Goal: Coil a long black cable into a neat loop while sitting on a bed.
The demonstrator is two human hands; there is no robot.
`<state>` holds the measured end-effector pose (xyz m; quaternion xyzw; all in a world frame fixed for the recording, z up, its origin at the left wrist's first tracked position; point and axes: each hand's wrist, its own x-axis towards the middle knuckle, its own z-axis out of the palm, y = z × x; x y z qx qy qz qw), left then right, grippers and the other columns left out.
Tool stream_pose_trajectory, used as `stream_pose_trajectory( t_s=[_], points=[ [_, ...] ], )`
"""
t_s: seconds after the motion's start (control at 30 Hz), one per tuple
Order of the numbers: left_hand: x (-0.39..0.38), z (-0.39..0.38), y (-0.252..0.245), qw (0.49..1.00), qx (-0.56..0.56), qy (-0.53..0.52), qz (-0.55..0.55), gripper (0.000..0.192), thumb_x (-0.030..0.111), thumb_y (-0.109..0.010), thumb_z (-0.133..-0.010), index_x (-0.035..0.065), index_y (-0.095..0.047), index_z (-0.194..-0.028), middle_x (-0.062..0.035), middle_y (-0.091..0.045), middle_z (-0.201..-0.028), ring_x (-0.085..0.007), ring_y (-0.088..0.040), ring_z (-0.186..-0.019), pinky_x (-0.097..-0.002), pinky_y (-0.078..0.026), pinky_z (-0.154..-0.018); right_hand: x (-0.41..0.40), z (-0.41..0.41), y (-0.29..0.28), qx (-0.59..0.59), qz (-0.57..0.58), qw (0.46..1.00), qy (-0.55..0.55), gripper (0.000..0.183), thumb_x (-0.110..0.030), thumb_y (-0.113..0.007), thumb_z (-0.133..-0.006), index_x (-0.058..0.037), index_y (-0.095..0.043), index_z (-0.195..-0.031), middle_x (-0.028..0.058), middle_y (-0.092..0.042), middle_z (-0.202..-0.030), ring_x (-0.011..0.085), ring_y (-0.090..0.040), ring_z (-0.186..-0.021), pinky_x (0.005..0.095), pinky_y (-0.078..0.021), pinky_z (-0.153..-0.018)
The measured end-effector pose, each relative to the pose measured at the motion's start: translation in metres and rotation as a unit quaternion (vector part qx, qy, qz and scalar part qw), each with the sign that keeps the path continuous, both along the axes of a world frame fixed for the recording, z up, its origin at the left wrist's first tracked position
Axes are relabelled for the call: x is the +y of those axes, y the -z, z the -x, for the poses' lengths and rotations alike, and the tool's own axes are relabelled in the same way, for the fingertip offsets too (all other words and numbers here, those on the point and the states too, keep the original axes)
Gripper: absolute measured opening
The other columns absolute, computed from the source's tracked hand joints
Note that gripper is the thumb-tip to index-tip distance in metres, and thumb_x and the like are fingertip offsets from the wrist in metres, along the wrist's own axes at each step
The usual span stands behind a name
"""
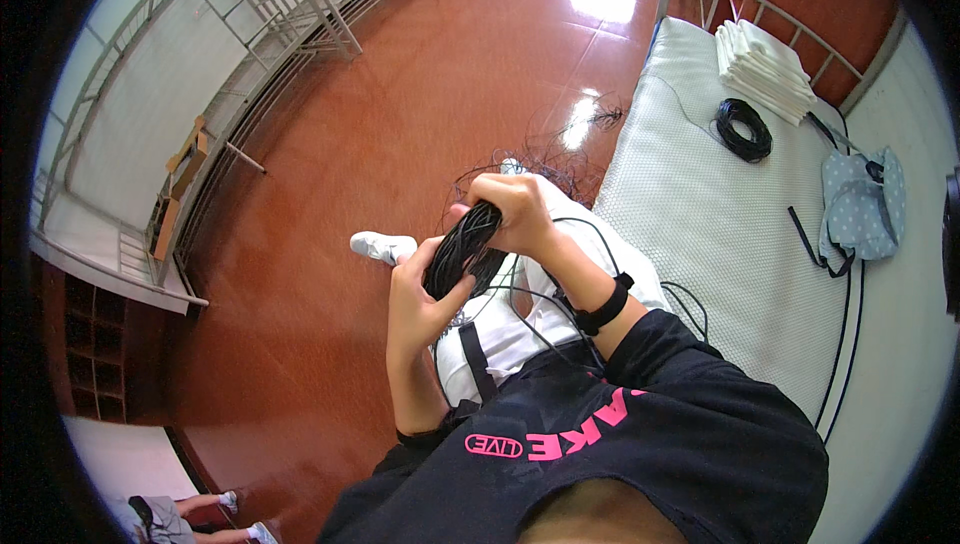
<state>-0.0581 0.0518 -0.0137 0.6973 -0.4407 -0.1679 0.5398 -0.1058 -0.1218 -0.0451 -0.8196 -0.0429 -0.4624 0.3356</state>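
A thick coil of thin black cord or wire [459, 247] is gripped between both hands above my lap. My left hand [424, 289] closes on its lower left side, with the thumb across the front. My right hand [514, 214] holds its upper right side, the fingers partly hidden behind the coil. Loose black strands hang over my white trousers. A tangle of thin dark strands [570, 169] lies on the floor beyond my knees. On the bed beside me rests another black coil [743, 130], with one strand trailing off it.
I sit on the edge of a pale mattress [675, 199], which bears folded white cloths [763, 67] and a dotted blue bag [862, 202]. Metal bunk beds [262, 71] with cardboard pieces [184, 176] stand across the reddish floor. Another person's legs [217, 518] show at lower left.
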Motion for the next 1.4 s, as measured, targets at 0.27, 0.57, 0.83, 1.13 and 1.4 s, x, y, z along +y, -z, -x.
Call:
stream_pose_trajectory(
  t_s=[0.27, 0.57, 0.83, 1.13, 1.4],
  points=[
    [-0.003, 0.001, 0.012, 0.996, -0.068, 0.013, 0.063, 0.046, 0.010, -0.070, -0.060, -0.0009, -0.054, -0.101, -0.0035, -0.061, -0.075, -0.0077, -0.057, -0.068, -0.0214, -0.043, -0.062, -0.013, 0.017, -0.025, -0.084, -0.096, 0.987, 0.102, 0.022, -0.006, -0.068, -0.065, -0.0028, -0.047, -0.057, 0.0125, -0.047, -0.051, 0.0274, -0.051, -0.045, 0.0315, -0.0372, -0.043],
    [-0.024, -0.011, 0.069, 0.976, 0.100, 0.165, 0.105, 0.059, 0.005, -0.077, -0.064, -0.0011, -0.044, -0.112, -0.0074, -0.054, -0.104, -0.0150, -0.053, -0.097, -0.0259, -0.041, -0.086, -0.038, 0.037, -0.043, -0.037, 0.077, 0.991, 0.106, 0.023, -0.010, -0.065, -0.070, -0.0040, -0.046, -0.058, 0.0087, -0.045, -0.053, 0.0255, -0.049, -0.046, 0.0323, -0.0373, -0.042],
    [-0.025, -0.017, 0.168, 0.931, 0.344, 0.073, 0.100, 0.018, 0.002, -0.053, -0.080, -0.0040, -0.057, -0.096, -0.0022, -0.061, -0.090, -0.0088, -0.053, -0.085, -0.0211, -0.042, -0.075, -0.036, 0.058, -0.063, -0.136, -0.076, 0.980, 0.125, 0.019, -0.004, -0.067, -0.067, -0.0025, -0.051, -0.056, 0.0061, -0.045, -0.048, 0.0146, -0.045, -0.041, 0.0251, -0.0325, -0.040],
    [-0.040, -0.008, 0.144, 0.963, 0.145, -0.085, 0.210, 0.036, 0.027, -0.044, -0.094, 0.0097, -0.044, -0.063, 0.0070, -0.042, -0.060, -0.0008, -0.035, -0.053, -0.0167, -0.027, -0.047, -0.043, 0.063, -0.060, -0.145, -0.003, 0.976, 0.161, 0.020, -0.002, -0.067, -0.065, -0.0025, -0.050, -0.055, 0.0067, -0.045, -0.048, 0.0158, -0.045, -0.039, 0.0259, -0.0327, -0.038],
    [-0.039, -0.019, 0.132, 0.903, 0.309, -0.169, 0.245, 0.043, 0.031, -0.045, -0.093, 0.0134, -0.030, -0.057, 0.0052, -0.026, -0.053, -0.0066, -0.026, -0.048, -0.0222, -0.021, -0.045, -0.038, 0.065, -0.063, -0.137, 0.010, 0.978, 0.158, 0.021, -0.004, -0.067, -0.068, -0.0027, -0.048, -0.057, 0.0074, -0.045, -0.050, 0.0181, -0.045, -0.041, 0.0277, -0.0327, -0.039]
  ],
)
